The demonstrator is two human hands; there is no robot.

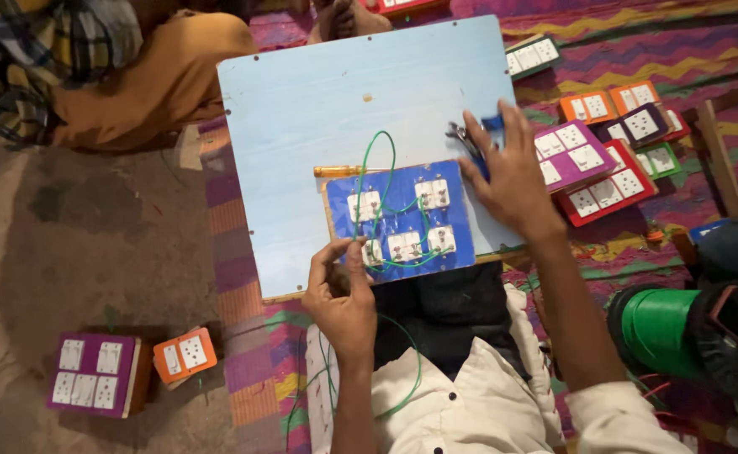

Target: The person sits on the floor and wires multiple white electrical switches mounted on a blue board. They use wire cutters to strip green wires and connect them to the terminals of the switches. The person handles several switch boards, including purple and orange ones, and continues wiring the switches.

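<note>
Left hand (343, 294): I pinched a green wire (377, 164) at the blue switch panel's (402, 219) near edge.
Right hand (512, 176): lay open, pressing pliers (468, 139) on the board (318, 101).
Progress: wiring looked partly done, I judged.

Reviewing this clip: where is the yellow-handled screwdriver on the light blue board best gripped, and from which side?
Probably by the yellow handle of the screwdriver, from the left: it lies flat on the light blue board, handle end clear, while its other end runs under the green wire beside the blue switch panel.

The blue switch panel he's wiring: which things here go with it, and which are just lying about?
In use: blue switch panel, green wire, pliers under the right hand, left hand at the panel's edge, pale blue board.

Lying about: yellow-handled screwdriver, finished switch boxes, purple switch box, green wire spool.
</note>
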